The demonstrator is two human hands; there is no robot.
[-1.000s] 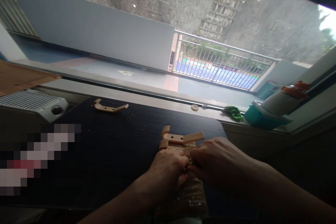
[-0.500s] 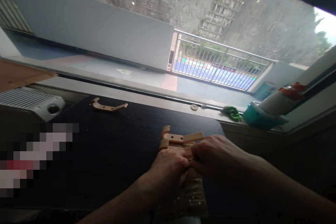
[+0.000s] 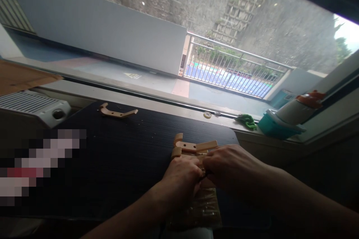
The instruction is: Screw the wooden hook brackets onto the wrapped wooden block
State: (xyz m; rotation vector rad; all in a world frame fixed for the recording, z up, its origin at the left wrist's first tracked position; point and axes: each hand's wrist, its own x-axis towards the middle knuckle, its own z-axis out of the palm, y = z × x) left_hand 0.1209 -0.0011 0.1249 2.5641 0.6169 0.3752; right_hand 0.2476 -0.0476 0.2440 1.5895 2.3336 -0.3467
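My left hand (image 3: 182,171) is closed over a light wooden hook (image 3: 176,152), whose curved end shows past the knuckles. Pressed against it, my right hand (image 3: 224,162) has its fingers curled tight; what they grip is hidden. Just beyond both hands lies another wooden hook (image 3: 187,146) with two dark holes and upturned ends. A glossy, crinkled plastic-wrapped packet (image 3: 206,207) is below my hands, partly covered by the left wrist. Farther off, at the table's back left, rests a third wooden hook (image 3: 117,114).
The dark table (image 3: 126,164) reaches the windowsill. On the sill are a small round disc (image 3: 207,115), a green cloth (image 3: 248,121) and a teal box (image 3: 276,125) with a white, orange-topped container (image 3: 300,108) on it. A white slatted unit (image 3: 33,106) stands left.
Both hands stay at the same spot, fingers still closed. My right hand has turned slightly at the wrist. The hooks keep their places, and the view shifts a little.
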